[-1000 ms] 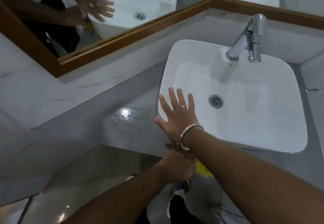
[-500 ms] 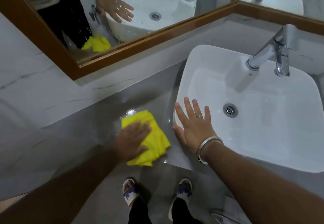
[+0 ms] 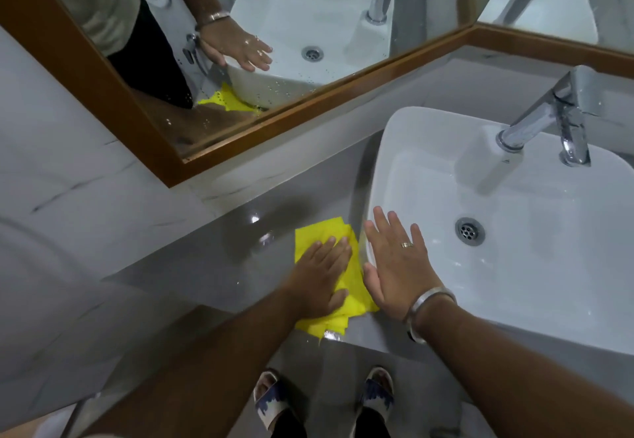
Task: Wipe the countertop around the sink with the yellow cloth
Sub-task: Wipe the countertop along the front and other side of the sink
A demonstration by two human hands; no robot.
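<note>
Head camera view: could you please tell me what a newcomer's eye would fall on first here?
The yellow cloth stands out first, pressed flat on the grey countertop under the left hand, just left of the sink. Next comes the right hand, spread flat over the sink's near-left rim. The wood-framed mirror above repeats the scene.

Walls: pale marble-look tiles (image 3: 85, 204) with dark veins, at 9 o'clock.
Mirror: wood-framed mirror (image 3: 308, 101) from 10 to 1 o'clock.
Floor: grey floor (image 3: 329, 369), glossy, at 6 o'clock.
</note>
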